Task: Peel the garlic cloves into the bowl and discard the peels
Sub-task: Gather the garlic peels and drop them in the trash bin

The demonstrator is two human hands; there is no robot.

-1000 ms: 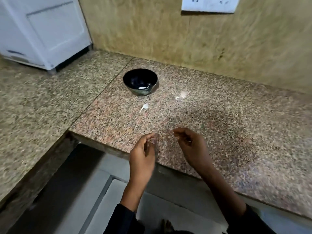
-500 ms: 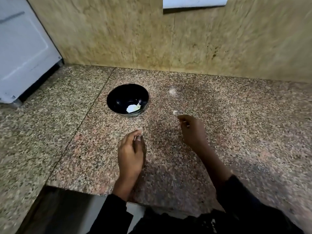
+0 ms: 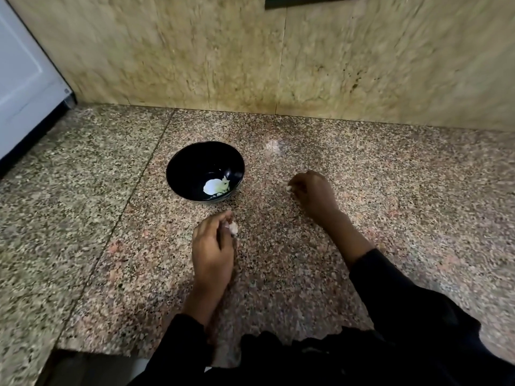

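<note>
Left hand point(image 3: 213, 246) pinches a pale garlic clove point(image 3: 233, 228) below the glossy black bowl point(image 3: 205, 170), ready to drop; right hand point(image 3: 313, 195), frame centre, pinches a white peel scrap point(image 3: 289, 188), probably for discarding.

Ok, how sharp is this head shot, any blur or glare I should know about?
Head view: the wall and the counter edges are smeared by motion blur; the middle is clearer, so the black bowl and both hands read well. A pale glare patch sits on the granite behind the right hand. The left hand casts a soft shadow, and wide-angle distortion bends the edges.
</note>
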